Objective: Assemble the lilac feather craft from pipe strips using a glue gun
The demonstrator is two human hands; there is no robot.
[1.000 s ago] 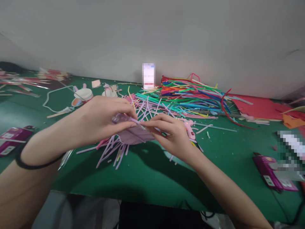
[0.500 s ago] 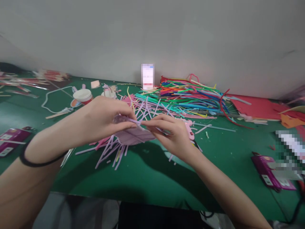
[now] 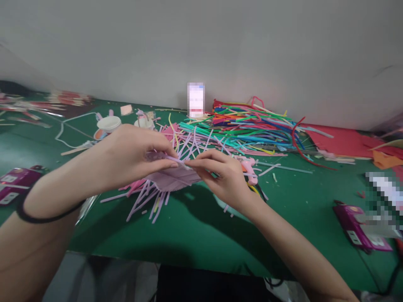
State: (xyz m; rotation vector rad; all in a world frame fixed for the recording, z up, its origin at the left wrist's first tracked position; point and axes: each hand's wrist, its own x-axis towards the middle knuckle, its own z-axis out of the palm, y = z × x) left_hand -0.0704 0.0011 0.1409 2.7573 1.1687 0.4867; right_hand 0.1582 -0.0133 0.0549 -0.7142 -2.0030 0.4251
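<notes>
My left hand pinches a lilac pipe cleaner along the upper edge of a lilac panel, thumb below and fingers above. The panel looks like pipe cleaners laid side by side, and it is held tilted above the table. My right hand has its fingertips closed at the same edge, close to the left thumb tip. Its fingers cover the panel's right end. Loose lilac pipe cleaners lie beneath and behind the panel. A pink glue gun rests just past my right hand.
Multicoloured pipe cleaners are heaped at the back against the wall, beside a lit phone. A white cup stands back left. Purple power strips lie right and left. Red sheets are at the far right.
Both hands keep their pinch on the panel's edge. The left hand and the panel have shifted slightly left, and more of the glue gun shows beside the right hand.
</notes>
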